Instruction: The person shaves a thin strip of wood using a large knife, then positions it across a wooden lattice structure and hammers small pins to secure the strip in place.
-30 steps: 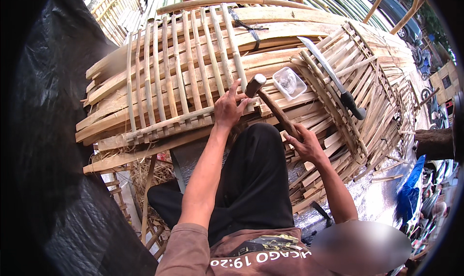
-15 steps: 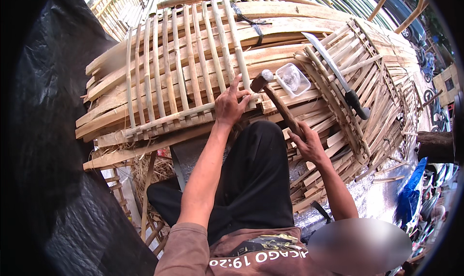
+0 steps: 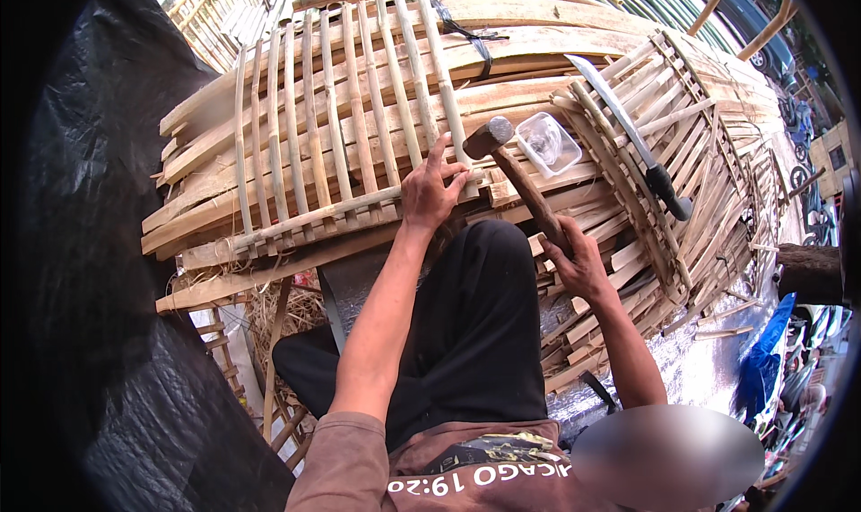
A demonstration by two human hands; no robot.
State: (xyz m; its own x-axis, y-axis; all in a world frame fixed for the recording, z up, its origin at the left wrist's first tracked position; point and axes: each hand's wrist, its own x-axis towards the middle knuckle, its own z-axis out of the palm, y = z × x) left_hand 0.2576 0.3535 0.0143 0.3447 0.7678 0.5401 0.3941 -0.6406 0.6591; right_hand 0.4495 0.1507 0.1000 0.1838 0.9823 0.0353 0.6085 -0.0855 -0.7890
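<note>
1. right hand [image 3: 576, 259]: closed around the wooden handle of one hammer [image 3: 529, 189], metal head [image 3: 484, 141] slanting up and leftward from it.
2. left hand [image 3: 430, 192]: thumb and index finger parted, touching the near right corner of one slatted frame [image 3: 356, 108]; other fingers curled, cannot tell whether gripping.
3. only a narrow gap between the left index fingertip and the metal head, just to its right; cannot tell how high above the wood.
4. edges: near rail [image 3: 341, 211] running leftward from the left hand; one bent knee [image 3: 491, 252] close between both hands.
5. open room: bare boards [image 3: 529, 97] beyond both hands, ending rightward at one lattice panel [image 3: 668, 121].
6. counts: about eleven slats in the frame, leftward of and beyond the left hand; one clear tub [image 3: 567, 163] beyond the right hand, near the metal head; one long knife [image 3: 619, 111] on the panel, beyond and right of the right hand; one black tie [image 3: 484, 39] well beyond the left hand.
</note>
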